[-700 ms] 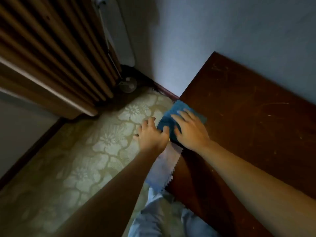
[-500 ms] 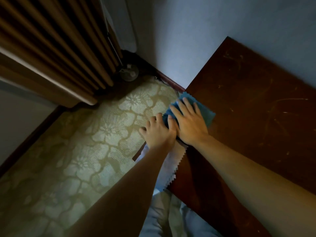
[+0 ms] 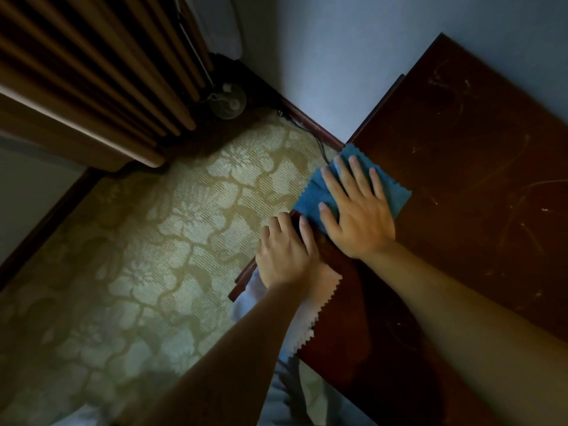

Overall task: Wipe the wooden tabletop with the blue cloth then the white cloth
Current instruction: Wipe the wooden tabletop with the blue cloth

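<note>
The dark wooden tabletop [image 3: 461,186] fills the right side and shows pale scratches. A blue cloth [image 3: 310,198] with zigzag edges lies at its left edge, one corner hanging past the edge. My right hand [image 3: 356,210] presses flat on it with fingers spread. Just nearer along the same edge, my left hand [image 3: 285,250] rests on the white cloth [image 3: 322,293]. That cloth lies on the table and hangs over its edge. My left fingers reach over the edge.
A floral patterned floor [image 3: 147,256] lies left of the table. A brown pleated curtain [image 3: 92,72] hangs at top left, with a small round object [image 3: 227,101] on the floor below it. A pale wall [image 3: 338,56] meets the table's far side.
My right hand has slid the blue cloth a little farther along and onto the tabletop, away from my left hand. My left hand has stayed on the white cloth.
</note>
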`<state>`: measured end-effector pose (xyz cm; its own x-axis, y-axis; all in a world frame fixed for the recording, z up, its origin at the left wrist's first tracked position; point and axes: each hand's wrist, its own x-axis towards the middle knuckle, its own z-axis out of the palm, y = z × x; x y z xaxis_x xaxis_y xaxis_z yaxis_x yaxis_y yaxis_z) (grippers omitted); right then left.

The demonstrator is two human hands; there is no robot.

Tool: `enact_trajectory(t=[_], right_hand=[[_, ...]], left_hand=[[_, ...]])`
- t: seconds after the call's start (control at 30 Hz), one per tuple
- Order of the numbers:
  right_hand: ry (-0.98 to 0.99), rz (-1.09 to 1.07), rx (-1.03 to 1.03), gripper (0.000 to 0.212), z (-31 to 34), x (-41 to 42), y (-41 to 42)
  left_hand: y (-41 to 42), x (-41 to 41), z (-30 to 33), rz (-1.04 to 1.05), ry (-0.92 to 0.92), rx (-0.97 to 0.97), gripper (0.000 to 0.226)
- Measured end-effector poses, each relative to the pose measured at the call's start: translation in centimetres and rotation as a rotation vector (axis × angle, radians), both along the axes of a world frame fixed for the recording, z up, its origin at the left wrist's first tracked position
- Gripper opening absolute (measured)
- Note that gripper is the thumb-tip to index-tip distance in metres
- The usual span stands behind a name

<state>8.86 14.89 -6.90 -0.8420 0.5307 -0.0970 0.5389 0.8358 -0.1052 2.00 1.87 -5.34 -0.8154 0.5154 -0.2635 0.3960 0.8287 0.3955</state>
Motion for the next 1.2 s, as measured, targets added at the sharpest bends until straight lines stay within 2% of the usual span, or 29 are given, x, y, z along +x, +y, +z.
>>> enact_trajectory(t=[0.2,0.33,0.47,0.6,0.7,0.83,0.97,1.1,1.2], right_hand=[[-0.026,-0.052,0.043,0.067,-0.3,-1.8,7.1],[-0.034,-0.067,0.053,0.065,-0.6,-2.1,8.3],[-0.039,-0.096,0.052,0.066,0.3,-1.8,5.1],[-0.036,0.035,0.036,0.066,0.3,1.0,-3.4],[-0.026,0.071,0.009,0.066,0.2,2.2,-5.3],[0.018,0.108,-0.048,0.065,0.3,2.3,-4.1],[0.027,0.152,-0.007,0.064,0.3,2.6,-0.8],[-0.029,-0.030,0.003,0.066,0.6,1.6,4.7],[-0.069,-0.089,0.002,0.067,0.6,0.8,7.4]], left_hand=[[0.1,0.1,-0.5,0.011,0.039,0.004,0.045],[0.1,0.2,-0.6,0.014,0.035,0.021,0.046],[0.3,0.2,-0.5,0.025,0.029,0.058,0.049],[0.0,0.1,-0.7,0.063,0.003,0.111,0.052],[0.0,0.1,-0.8,0.076,0.019,0.128,0.051],[-0.1,0.0,-1.0,0.044,0.025,0.114,0.045],[0.1,0.0,-0.9,0.014,0.031,0.058,0.044],[0.1,0.1,-1.0,0.009,0.047,0.054,0.045],[0.0,0.1,-1.0,0.004,0.050,0.047,0.046]])
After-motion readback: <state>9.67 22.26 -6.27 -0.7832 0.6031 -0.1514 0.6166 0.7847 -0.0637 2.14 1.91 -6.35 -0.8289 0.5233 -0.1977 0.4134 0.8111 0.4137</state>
